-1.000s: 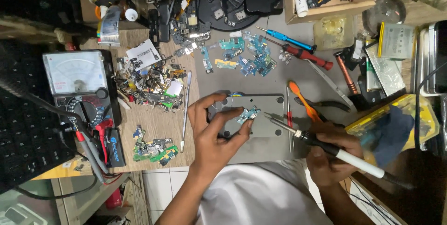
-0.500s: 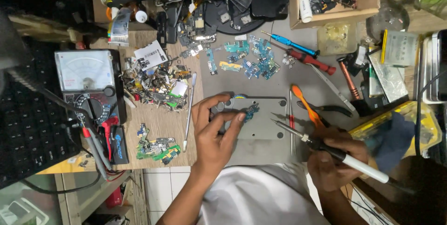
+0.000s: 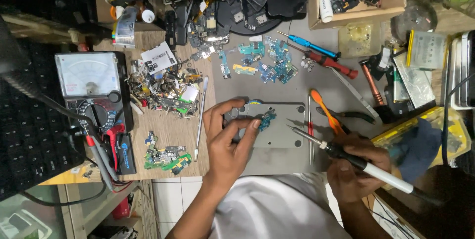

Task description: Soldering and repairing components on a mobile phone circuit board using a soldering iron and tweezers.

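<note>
I see a crowded table [image 3: 173,130]; only the grey plate [image 3: 277,132] offers open room. My left hand [image 3: 230,140] pinches a small circuit board [image 3: 267,119] on the plate. My right hand [image 3: 356,169] grips a soldering iron [image 3: 346,157], its tip just right of the board.

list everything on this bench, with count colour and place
small circuit board: 1, blue-green, on grey metal plate, under left fingertips
grey metal plate: 1, bench centre
soldering iron: 1, black and white, in right hand
analog multimeter: 1, black with white dial, left
screwdrivers: 1 blue, 1 red, upper right
orange-handled tool: 1, right of plate
loose boards: several, teal, above plate
cardboard box: 1, brown, top right
left hand: pinching board
right hand: gripping iron
</note>
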